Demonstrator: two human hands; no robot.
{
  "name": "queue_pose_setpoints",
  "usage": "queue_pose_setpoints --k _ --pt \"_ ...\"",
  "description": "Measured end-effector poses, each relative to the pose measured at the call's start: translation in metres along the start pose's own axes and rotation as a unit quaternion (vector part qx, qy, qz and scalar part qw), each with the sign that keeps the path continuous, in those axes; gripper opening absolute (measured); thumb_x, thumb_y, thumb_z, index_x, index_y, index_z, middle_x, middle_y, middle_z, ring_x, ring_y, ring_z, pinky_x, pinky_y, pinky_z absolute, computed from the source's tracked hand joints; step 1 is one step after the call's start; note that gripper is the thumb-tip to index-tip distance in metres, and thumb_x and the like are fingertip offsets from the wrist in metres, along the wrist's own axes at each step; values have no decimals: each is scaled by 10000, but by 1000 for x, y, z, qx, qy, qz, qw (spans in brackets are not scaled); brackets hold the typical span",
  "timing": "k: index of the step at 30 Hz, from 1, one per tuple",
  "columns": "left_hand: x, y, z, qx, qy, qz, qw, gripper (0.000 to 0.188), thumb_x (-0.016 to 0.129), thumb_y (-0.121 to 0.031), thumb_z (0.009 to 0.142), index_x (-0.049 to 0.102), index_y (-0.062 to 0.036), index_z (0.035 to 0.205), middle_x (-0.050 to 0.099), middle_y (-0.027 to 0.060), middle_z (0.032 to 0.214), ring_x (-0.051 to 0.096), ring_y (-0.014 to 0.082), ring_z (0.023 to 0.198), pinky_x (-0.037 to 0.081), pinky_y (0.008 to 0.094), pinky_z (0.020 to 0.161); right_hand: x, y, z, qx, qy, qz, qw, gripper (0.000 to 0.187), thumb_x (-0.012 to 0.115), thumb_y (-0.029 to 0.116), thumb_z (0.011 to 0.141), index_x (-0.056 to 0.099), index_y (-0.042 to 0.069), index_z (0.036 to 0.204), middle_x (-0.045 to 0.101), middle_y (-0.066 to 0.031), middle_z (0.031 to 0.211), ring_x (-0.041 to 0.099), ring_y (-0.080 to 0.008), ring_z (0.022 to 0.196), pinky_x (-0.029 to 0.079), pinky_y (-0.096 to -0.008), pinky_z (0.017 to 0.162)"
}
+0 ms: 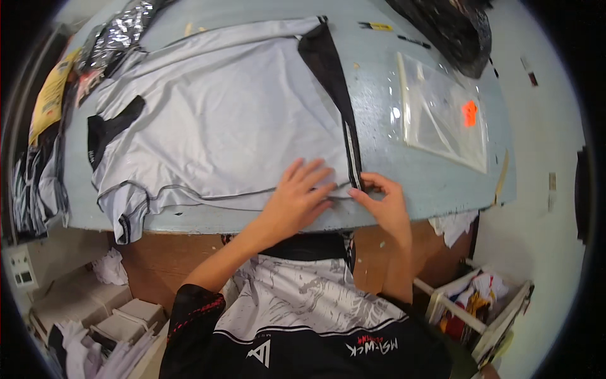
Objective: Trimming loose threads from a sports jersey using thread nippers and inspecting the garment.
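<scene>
The shirt (221, 120) is lying spread on the counter (379, 145). The left hand (298, 197) is resting on it, fingers fanned, gripping nothing; the right hand (386, 202) is pinching its dark hem (352, 148) between thumb and fingers.

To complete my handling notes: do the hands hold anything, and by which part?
The right hand appears to pinch the white garment by its black hem, near the lower corner. The left hand lies open on it.

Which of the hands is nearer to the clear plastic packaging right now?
Right. The right hand is at the black hem, below-left of the clear plastic packaging in view; the left hand is farther left, on the pale garment.
</scene>
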State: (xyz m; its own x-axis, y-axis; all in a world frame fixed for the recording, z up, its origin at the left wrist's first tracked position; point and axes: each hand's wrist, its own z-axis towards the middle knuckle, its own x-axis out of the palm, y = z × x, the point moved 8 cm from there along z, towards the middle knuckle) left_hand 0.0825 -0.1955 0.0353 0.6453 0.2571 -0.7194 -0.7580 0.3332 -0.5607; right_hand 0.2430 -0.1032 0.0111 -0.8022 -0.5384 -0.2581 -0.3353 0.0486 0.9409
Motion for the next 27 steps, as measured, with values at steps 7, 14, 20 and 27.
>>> queue_pose_setpoints --k 7,14,20,27 --pt "11 -19 -23 47 64 -45 996 233 707 -54 704 633 -31 923 622 87 1130 573 274 1147 446 404 937 14 28 -30 -118 57 -88 987 183 801 70 784 684 -49 857 677 -55 793 607 -115 745 479 -267 712" --pt "9 -60 -16 106 151 25 983 191 683 -114 759 564 -31 884 513 143 1359 449 312 1320 329 502 1099 13 84 54 -157 -82 -159 971 355 814 199 785 686 -18 1035 699 -87 848 643 -141 764 492 -311 669" --pt "41 -61 2 95 184 -36 978 240 691 -190 834 503 -41 834 369 174 1534 307 348 1447 229 568 1159 77 107 187 -299 -173 -404 847 574 707 111 764 537 10 1303 567 -169 1166 618 -321 980 517 -426 836" --pt "29 -62 0 62 166 -74 981 292 718 -237 840 511 -31 838 343 171 1552 280 341 1461 223 545 1175 -3 83 292 -263 -242 -266 895 485 679 91 779 572 20 1246 642 -174 1022 663 -309 872 549 -407 769"
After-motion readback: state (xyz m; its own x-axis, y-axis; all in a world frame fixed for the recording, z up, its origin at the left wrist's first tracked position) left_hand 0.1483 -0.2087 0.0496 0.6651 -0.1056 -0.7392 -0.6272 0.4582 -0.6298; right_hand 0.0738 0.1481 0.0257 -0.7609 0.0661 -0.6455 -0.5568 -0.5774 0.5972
